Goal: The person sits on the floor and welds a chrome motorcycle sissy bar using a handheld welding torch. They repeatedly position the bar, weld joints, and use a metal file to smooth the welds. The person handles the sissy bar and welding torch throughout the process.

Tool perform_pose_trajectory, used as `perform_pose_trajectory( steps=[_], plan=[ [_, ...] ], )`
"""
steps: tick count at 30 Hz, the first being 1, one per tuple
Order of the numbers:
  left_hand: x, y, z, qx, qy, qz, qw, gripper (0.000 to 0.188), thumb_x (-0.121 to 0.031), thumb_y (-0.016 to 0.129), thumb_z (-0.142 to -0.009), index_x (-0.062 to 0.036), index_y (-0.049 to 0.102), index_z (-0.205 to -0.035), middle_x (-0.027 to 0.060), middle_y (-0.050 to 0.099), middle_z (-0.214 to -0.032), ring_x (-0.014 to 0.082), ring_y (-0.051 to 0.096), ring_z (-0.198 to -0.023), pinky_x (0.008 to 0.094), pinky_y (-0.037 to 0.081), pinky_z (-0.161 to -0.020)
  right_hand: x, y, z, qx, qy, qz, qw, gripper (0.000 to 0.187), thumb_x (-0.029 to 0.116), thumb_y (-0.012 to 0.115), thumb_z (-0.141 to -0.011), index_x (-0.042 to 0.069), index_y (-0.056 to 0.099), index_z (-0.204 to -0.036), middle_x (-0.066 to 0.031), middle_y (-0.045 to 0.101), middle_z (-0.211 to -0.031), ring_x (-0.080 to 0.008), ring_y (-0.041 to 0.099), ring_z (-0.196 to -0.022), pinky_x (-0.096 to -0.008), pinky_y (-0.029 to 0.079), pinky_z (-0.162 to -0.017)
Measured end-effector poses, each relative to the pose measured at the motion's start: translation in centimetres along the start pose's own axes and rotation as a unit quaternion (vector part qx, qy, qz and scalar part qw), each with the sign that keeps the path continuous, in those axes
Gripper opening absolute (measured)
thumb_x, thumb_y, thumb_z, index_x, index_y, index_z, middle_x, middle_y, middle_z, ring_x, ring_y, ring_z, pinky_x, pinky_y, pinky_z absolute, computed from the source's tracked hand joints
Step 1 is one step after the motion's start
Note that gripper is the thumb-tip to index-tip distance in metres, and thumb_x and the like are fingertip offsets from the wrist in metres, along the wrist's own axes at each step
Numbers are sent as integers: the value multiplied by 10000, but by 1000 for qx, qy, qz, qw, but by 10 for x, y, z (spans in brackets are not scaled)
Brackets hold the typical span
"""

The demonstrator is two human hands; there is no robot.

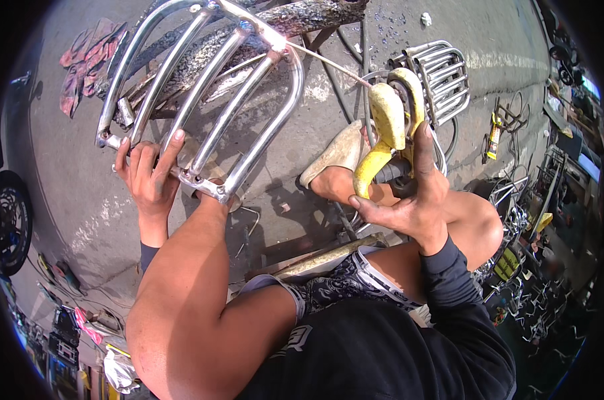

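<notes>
My left hand (150, 177) grips the lower crossbar of a shiny metal tube rack (198, 87), fingers over the bar. The rack, made of several parallel bent tubes, is tilted in front of me, its far end above a rough, charred-looking beam (308, 19). In my right hand (418, 203) is a worn yellow welding electrode holder (387, 120), the thumb at its lower curve and the index finger stretched along its side. From the holder a thin welding rod (328, 63) runs left to the rack's far corner, its tip at or very near the joint.
Another tube rack (442, 80) lies on the ground at the far right, with cables (338, 83) nearby. A reddish rag (88, 63) lies at far left. A wheel (12, 220) is at the left edge. Several metal parts (542, 293) clutter the right side.
</notes>
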State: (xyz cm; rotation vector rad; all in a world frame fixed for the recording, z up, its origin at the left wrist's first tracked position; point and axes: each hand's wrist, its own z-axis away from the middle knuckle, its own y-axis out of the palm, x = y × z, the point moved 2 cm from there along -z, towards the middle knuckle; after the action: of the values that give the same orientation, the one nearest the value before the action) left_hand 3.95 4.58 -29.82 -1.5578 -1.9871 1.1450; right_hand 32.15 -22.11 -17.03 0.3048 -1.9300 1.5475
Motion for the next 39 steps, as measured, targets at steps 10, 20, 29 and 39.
perform_pose_trajectory(
  steps=[10, 20, 29, 39],
  plan=[
    [-2, -4, -1, 16, -2, 1, 1000, 562, -21, 713, -810, -343, 758, -1268, -7, 443, -640, 177, 493, -590, 364, 426, -1056, -1, -1, 0, 17, -1, 15, 1000, 1296, 292, 961, -602, -68, 226, -1608, -323, 634, -1325, -388, 698, -1165, -409, 572, -964],
    [-1, -3, -1, 14, 2, 1, 1000, 582, -23, 713, -809, -350, 748, -1290, -11, 473, -643, 171, 480, -583, 350, 433, -1025, -1, 2, -1, 15, 16, 24, 999, 1270, 295, 954, -601, -76, 258, -1597, -319, 663, -1277, -371, 723, -1117, -399, 589, -923],
    [-2, -2, 1, 18, -6, -6, 1000, 612, -6, 699, -803, -357, 735, -1303, -26, 446, -639, 152, 489, -599, 363, 378, -1139, -3, 4, 0, 13, 12, 19, 1000, 1276, 295, 962, -611, -61, 247, -1607, -313, 662, -1283, -361, 721, -1125, -399, 589, -924],
    [-2, -3, -1, 17, -4, -2, 1000, 619, 3, 680, -794, -352, 740, -1298, -20, 425, -638, 166, 493, -610, 362, 390, -1112, -4, 4, 0, -30, 15, -18, 999, 1110, 231, 966, -591, -54, 444, -1528, -221, 740, -1138, -284, 767, -962, -344, 601, -834]
  ],
)
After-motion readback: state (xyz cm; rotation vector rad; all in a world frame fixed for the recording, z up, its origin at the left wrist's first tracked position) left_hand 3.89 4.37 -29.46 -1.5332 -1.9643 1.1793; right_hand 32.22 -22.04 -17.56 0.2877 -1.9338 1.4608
